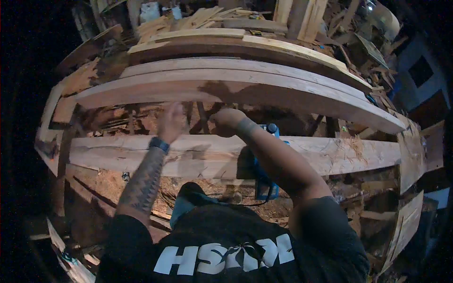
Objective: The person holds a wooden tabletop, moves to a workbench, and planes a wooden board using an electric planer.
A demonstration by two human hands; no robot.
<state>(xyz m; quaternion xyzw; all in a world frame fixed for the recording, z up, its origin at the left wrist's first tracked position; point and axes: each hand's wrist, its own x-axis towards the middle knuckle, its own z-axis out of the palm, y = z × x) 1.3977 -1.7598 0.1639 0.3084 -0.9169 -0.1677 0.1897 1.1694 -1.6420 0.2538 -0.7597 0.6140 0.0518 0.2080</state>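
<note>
My left hand is above the near wooden beam, close to its far edge. It is blurred, but its fingers look stretched out, and nothing shows in it. My right hand is closed like a fist over the gap behind that beam. Whatever its curled fingers may hold is hidden. A blue power tool with a cord rests on the near beam, partly covered by my right forearm. Beyond both hands lies a thick second beam, with shadows of my arms on its side.
More long planks lie behind the second beam. Wooden supports carry the beam ends at left and right. Shavings are scattered on the near beam, and sawdust and offcuts cover the ground. Scrap wood is heaped at the back.
</note>
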